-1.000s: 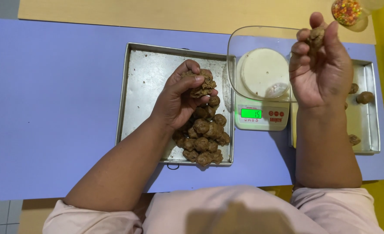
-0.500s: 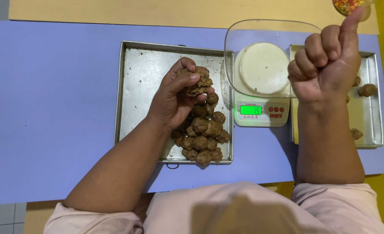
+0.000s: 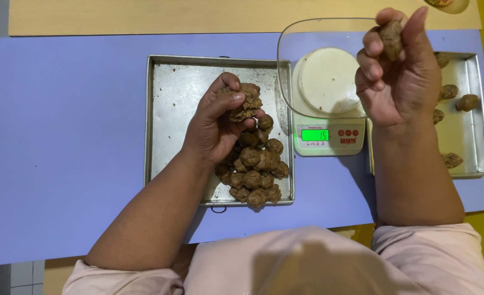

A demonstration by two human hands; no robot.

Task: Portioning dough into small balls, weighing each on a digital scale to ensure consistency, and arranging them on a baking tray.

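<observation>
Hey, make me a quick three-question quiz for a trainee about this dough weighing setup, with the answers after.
1. True or false: the left hand grips a dough lump over the left tray.
2. What does the right hand pinch in its fingers? A) a spoon B) a small dough piece C) a lid
3. Fill in: the clear bowl sits on the ____ between the two trays.

Key: 1 true; 2 B; 3 scale. The bowl looks empty, and a few shaped pieces lie apart on the right tray.
</observation>
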